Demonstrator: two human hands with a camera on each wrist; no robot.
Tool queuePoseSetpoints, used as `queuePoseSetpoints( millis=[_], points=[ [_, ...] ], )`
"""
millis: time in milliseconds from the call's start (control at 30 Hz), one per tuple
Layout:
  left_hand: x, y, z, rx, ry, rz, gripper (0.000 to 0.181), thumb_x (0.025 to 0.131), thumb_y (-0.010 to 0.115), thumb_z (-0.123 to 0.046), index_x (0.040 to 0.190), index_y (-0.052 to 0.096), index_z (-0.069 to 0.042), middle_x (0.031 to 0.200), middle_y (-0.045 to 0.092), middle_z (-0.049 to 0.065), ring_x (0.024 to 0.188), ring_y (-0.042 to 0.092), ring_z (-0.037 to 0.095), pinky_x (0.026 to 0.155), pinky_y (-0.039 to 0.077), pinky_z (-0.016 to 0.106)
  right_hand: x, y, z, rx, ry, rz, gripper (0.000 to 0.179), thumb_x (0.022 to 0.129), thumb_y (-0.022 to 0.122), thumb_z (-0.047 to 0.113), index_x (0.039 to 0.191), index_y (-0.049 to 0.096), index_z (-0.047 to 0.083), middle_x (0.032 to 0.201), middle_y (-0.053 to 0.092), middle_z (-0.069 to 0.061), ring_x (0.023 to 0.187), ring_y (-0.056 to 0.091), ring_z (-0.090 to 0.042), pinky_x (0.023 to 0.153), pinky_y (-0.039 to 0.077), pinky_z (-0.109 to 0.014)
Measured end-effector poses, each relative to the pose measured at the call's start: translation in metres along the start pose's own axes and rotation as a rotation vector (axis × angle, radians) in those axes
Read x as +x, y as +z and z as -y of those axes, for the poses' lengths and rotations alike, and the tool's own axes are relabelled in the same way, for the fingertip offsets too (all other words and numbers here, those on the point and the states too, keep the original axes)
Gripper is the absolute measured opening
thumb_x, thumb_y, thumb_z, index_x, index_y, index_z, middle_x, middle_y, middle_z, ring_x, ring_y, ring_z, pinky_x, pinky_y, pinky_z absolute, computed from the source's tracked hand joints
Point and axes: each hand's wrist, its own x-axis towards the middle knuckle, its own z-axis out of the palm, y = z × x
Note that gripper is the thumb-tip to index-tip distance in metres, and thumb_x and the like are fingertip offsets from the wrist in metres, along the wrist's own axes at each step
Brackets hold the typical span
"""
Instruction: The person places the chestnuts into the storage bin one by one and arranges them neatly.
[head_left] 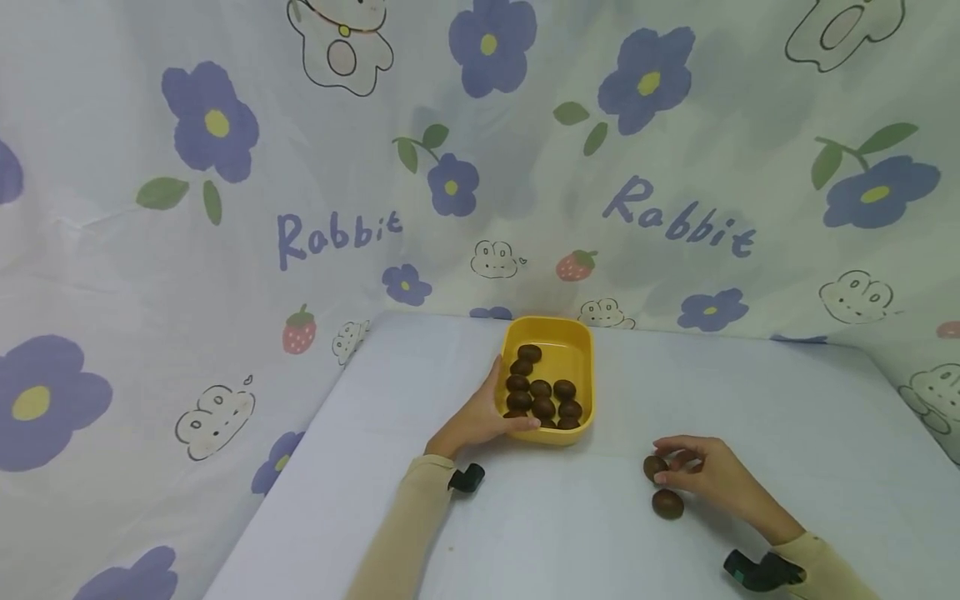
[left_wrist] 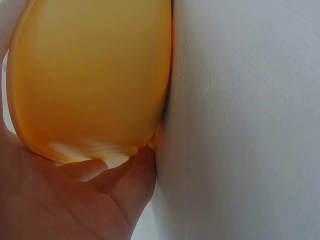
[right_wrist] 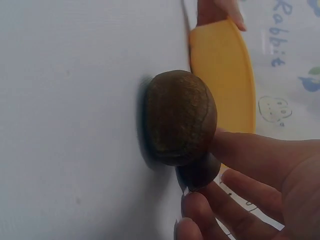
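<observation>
A yellow box (head_left: 555,329) stands on the table in the head view, with several brown chestnuts (head_left: 542,407) gathered mostly in its near and left part. My left hand (head_left: 480,414) grips the box's near left corner, thumb over the rim and fingers along the outer wall. The left wrist view shows the box's wall (left_wrist: 95,80) close up against that hand. To the right, my right hand (head_left: 705,471) pinches a chestnut (head_left: 654,468) between thumb and fingers, low over the table. A loose chestnut (head_left: 667,504) lies just nearer, large in the right wrist view.
A white cloth covers the table (head_left: 637,375). Behind and to the left hangs a curtain (head_left: 525,200) printed with flowers and rabbits. Black camera mounts (head_left: 761,572) sit on both wrists.
</observation>
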Motion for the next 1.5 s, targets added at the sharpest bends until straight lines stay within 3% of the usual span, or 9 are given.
queuePoseSetpoints(
  millis=[200,467,1067,1500],
  points=[
    [0.0038,0.0007,0.0059,0.030,-0.006,-0.017,0.143,0.066,0.087,-0.071,0.167,-0.008,-0.034,0.177,0.006,-0.002,0.162,0.017,0.027,0.130,0.020,0.059,0.0041,0.0009,-0.0015,-0.055,0.034,0.017,0.052,0.081,0.089,0.027,0.124,0.072,0.004,0.117,0.077,-0.010,0.088,0.065,-0.003,0.073,0.058,-0.021],
    [0.0036,0.0014,0.0038,0.039,-0.013,-0.016,0.144,0.065,0.086,-0.074,0.167,-0.008,-0.032,0.177,0.007,-0.002,0.162,0.018,0.027,0.130,0.021,0.059,0.0039,0.0015,-0.0020,-0.055,-0.007,0.014,0.051,0.079,0.090,0.023,0.121,0.073,0.001,0.115,0.078,-0.012,0.086,0.064,-0.002,0.072,0.058,-0.022],
    [0.0005,0.0005,-0.0020,0.026,-0.015,-0.001,0.141,0.069,0.086,-0.069,0.166,-0.010,-0.035,0.177,0.007,-0.001,0.162,0.018,0.026,0.130,0.021,0.058,0.0042,-0.0012,0.0015,-0.079,-0.009,0.021,0.043,0.078,0.091,0.024,0.112,0.075,0.003,0.101,0.076,-0.003,0.082,0.062,-0.003,0.070,0.056,-0.021],
    [0.0026,0.0003,0.0002,0.013,0.012,0.001,0.141,0.068,0.087,-0.069,0.166,-0.009,-0.036,0.177,0.008,0.000,0.162,0.019,0.027,0.130,0.021,0.060,0.0076,-0.0027,0.0044,-0.106,0.048,0.013,0.038,0.081,0.089,0.027,0.110,0.078,0.004,0.091,0.074,0.001,0.079,0.060,-0.001,0.070,0.055,-0.022]
  ],
)
